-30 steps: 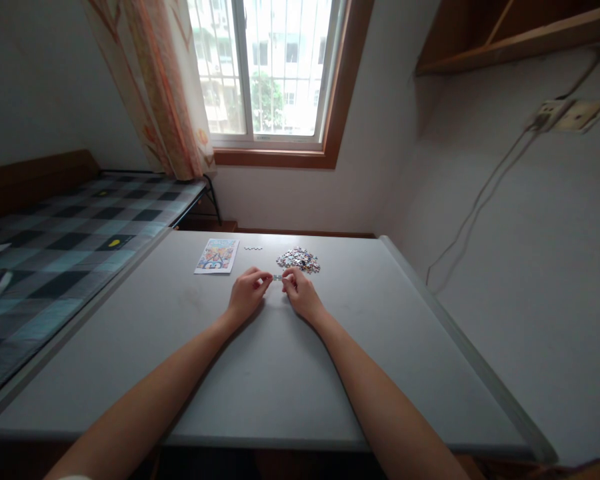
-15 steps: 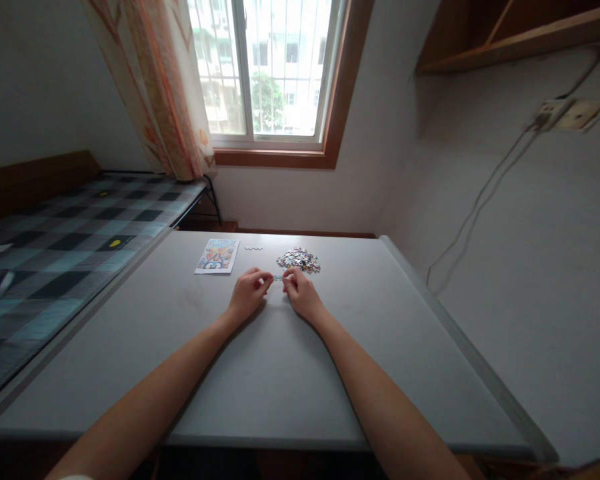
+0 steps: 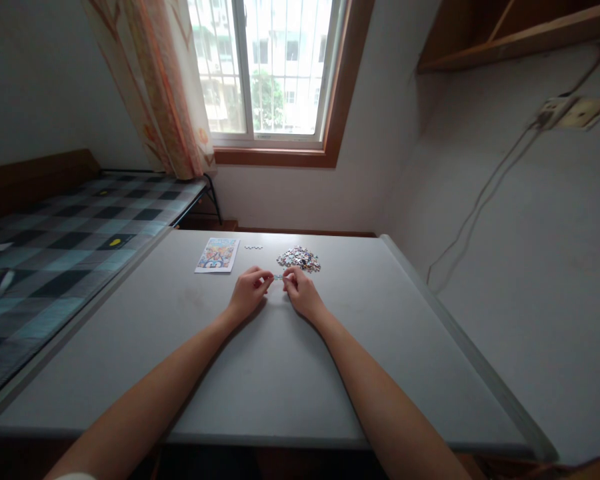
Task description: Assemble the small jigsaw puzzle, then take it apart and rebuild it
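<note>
Small joined puzzle pieces (image 3: 278,277) are pinched at both ends between my two hands, just above the table. My left hand (image 3: 251,291) grips the left end with thumb and fingertips. On the other end, my right hand (image 3: 301,291) is closed in a similar pinch. Right behind it lies a heap of loose puzzle pieces (image 3: 299,258) in mixed colours. A short joined row of puzzle pieces (image 3: 253,248) lies farther back, left of the heap. Beyond my left hand a printed picture sheet (image 3: 218,256) with colourful cartoon figures lies flat.
The pale grey table (image 3: 260,380) has raised strips along its left and right sides. A bed with a checked cover (image 3: 145,200) adjoins it on the left. A cable (image 3: 473,210) hangs down the right wall, and a wooden shelf (image 3: 520,43) juts out above.
Hardly anything differs. Both hands keep their pinch on the joined pieces in the same place, and the view has shifted very slightly.
</note>
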{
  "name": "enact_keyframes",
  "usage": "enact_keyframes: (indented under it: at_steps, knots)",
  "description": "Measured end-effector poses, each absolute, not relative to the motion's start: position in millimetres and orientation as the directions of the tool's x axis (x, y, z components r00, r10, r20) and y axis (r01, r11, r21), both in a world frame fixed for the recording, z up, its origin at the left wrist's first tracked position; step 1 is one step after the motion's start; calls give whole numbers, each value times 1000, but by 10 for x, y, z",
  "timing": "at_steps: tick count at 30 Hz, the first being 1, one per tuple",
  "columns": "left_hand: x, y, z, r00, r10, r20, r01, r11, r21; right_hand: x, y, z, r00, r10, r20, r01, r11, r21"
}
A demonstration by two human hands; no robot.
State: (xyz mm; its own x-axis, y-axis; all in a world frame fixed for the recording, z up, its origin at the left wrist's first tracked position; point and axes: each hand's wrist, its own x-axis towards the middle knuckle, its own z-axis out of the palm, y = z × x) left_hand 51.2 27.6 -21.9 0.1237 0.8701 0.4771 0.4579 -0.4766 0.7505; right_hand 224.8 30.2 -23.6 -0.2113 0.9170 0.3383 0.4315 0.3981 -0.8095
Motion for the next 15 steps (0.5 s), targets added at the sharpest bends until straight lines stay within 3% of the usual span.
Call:
enact_keyframes:
  at_steps: [15]
  knots:
    - [517, 270, -202, 119, 867, 484, 443, -483, 756, 2248, 304, -240, -215, 915, 340, 419, 401, -815]
